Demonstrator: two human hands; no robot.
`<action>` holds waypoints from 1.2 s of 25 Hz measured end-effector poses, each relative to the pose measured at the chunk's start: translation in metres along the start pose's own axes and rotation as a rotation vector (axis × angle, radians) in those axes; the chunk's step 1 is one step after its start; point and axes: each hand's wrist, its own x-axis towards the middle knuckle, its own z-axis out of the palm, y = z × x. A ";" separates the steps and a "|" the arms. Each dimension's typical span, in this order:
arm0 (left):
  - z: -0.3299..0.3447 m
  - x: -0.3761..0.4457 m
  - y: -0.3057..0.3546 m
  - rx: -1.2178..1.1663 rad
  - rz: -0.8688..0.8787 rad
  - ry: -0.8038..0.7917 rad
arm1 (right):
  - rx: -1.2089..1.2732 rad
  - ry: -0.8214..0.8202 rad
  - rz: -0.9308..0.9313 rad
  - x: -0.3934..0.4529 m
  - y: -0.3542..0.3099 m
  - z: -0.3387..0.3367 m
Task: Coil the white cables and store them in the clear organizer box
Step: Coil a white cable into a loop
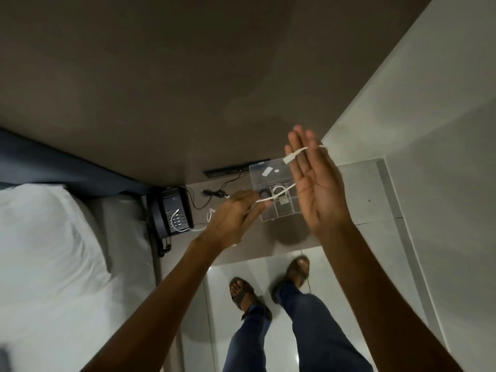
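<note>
A white cable (279, 195) stretches between my two hands above the bedside table. My right hand (316, 181) is held flat with fingers straight up; the cable loops around the fingers and its white plug (290, 158) lies against them. My left hand (236, 216) pinches the cable lower down, and the rest trails left over the telephone. Behind the hands, the clear organizer box (268, 178) stands with its lid raised; a coiled white cable (279, 189) lies in one compartment.
A dark telephone (174, 210) sits at the table's left end, with a thin black cable (214, 194) beside it. A bed with a white pillow (48, 237) is on the left. My sandalled feet (241, 291) stand on the glossy tiled floor.
</note>
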 end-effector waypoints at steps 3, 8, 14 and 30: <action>-0.035 0.000 0.028 -0.064 -0.010 0.080 | -0.984 -0.047 -0.172 0.001 -0.006 0.002; -0.079 0.012 0.078 -0.158 0.024 0.200 | -1.294 -0.391 0.089 -0.025 -0.040 0.006; -0.100 0.011 0.115 -0.298 -0.025 0.232 | -0.590 -0.458 0.659 -0.060 -0.084 0.027; -0.137 -0.043 0.131 -0.258 0.000 0.246 | -0.866 -0.103 -0.130 -0.021 -0.089 0.134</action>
